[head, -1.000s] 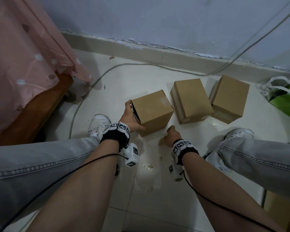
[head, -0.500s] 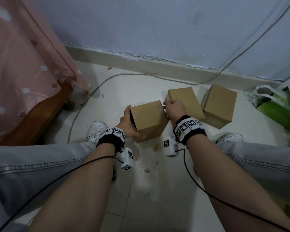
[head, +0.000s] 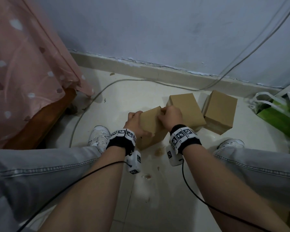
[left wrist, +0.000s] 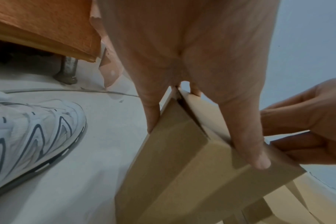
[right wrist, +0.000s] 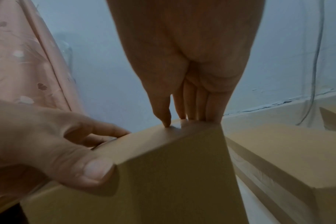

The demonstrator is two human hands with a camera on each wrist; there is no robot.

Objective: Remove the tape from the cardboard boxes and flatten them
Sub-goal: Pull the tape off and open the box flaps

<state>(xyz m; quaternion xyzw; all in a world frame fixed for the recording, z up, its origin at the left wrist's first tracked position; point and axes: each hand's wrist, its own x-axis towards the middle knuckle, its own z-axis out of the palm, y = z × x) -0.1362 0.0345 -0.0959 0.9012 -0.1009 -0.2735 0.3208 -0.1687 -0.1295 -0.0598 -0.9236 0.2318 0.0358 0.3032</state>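
**Near box gripped in both hands on a tiled floor**

A pale tiled floor (head: pixel 117 104) runs to a blue-grey wall (head: pixel 157 30), and the person crouches over it. The near box (head: pixel 151 126) stands tilted on the floor between the two shoes, just in front of the knees. The left hand (head: pixel 134 123) clasps its left side: thumb (left wrist: pixel 247 136) laid across the upper face, fingers (left wrist: pixel 152 112) curled round the opposite side. The right hand (head: pixel 170 115) is on the far top edge, its fingers (right wrist: pixel 199 106) bent over the edge and the thumb tip pressing on the face beside them; whether it pinches any tape cannot be told. A flap seam shows at the box end by the left palm.

The mid box (head: pixel 186 111) lies just behind the near one, touching or nearly so. The far box (head: pixel 219 111) sits just right of that, closer to the wall. A white-handled green bag (head: pixel 278 114) lies near the right wall corner. A grey cable (head: pixel 97 96) loops across the floor from the wall. A left shoe (head: pixel 99 138) and a right shoe (head: pixel 231 144) flank the near box. A pink cloth (head: pixel 23 72) hangs over a wooden frame (head: pixel 40 128) at the left.
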